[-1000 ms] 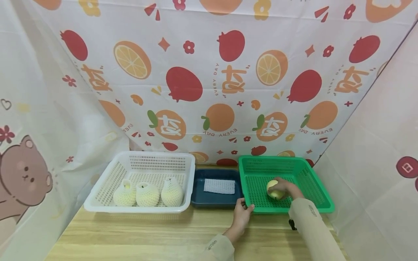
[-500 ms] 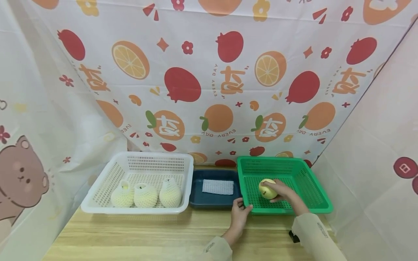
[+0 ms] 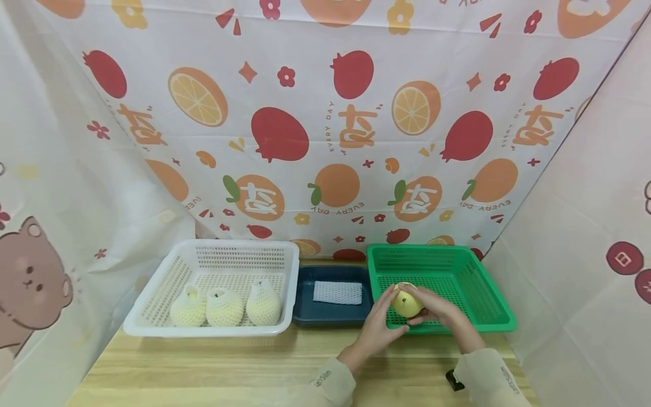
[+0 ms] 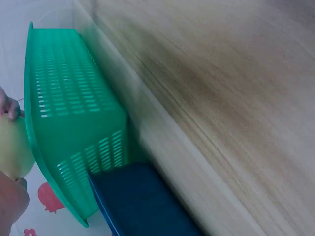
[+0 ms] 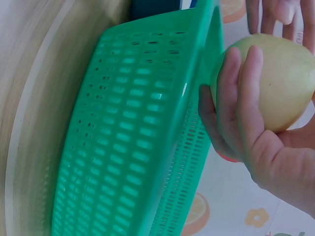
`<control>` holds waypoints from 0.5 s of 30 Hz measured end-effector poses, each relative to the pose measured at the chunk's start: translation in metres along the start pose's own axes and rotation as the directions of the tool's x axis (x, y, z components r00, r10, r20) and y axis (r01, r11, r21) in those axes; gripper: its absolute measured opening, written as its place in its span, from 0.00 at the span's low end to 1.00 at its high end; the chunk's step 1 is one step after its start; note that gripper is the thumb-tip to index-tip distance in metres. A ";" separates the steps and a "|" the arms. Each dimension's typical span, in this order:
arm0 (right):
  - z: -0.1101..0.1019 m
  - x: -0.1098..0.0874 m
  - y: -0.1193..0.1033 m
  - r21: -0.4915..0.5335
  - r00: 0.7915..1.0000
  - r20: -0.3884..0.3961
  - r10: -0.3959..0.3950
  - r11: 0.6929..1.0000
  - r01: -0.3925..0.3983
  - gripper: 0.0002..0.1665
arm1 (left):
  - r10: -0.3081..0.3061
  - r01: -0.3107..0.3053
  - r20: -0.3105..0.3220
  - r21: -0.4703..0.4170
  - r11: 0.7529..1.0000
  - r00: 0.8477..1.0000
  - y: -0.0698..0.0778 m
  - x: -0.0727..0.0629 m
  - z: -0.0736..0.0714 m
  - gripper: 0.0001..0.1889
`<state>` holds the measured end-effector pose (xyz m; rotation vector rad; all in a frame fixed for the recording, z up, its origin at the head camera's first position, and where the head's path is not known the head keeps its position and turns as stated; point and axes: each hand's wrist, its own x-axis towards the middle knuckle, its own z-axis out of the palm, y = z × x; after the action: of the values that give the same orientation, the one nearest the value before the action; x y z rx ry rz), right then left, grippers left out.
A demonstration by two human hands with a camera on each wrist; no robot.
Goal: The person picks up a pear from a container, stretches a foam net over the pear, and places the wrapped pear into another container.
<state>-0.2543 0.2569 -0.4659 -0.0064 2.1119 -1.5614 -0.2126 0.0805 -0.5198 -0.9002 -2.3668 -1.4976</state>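
A pale yellow pear (image 3: 407,302) is up over the front left corner of the green basket (image 3: 480,282). My right hand (image 3: 432,305) grips it from the right, its fingers curled round the fruit in the right wrist view. Close on the pear's left side is my left hand (image 3: 375,329), thumb and fingers spread towards it. In the right wrist view, the left fingers (image 5: 290,17) look extended beside the pear (image 5: 275,78); whether they touch it is hard to tell. A white foam net sleeve (image 3: 338,293) lies flat in the dark blue tray (image 3: 330,315).
The white basket (image 3: 203,330) on the left holds three pears in foam nets, one of them the right-hand netted pear (image 3: 263,305). Baskets and tray stand side by side on the wooden table (image 3: 229,367), against a printed cloth (image 3: 330,73). A small black object (image 3: 454,380) shows by the right sleeve.
My right hand has lifted the pear from inside the green basket and brought it left and nearer. My left hand has left the basket's rim and come up beside the pear.
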 end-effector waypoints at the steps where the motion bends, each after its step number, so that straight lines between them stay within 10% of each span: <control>1: 0.001 -0.001 -0.001 0.006 1.000 0.019 0.001 1.000 -0.001 0.40 | 0.010 -0.010 -0.005 -0.006 1.000 1.000 0.000 0.000 -0.001 0.40; 15: 0.011 -0.010 0.005 0.098 0.980 0.194 -0.033 0.995 0.014 0.37 | 0.040 -0.042 -0.076 -0.026 0.999 0.996 -0.002 -0.002 -0.003 0.43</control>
<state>-0.2391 0.2516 -0.4690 -0.1461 1.8903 -1.6055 -0.2127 0.0768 -0.5207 -0.8769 -2.2659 -1.5248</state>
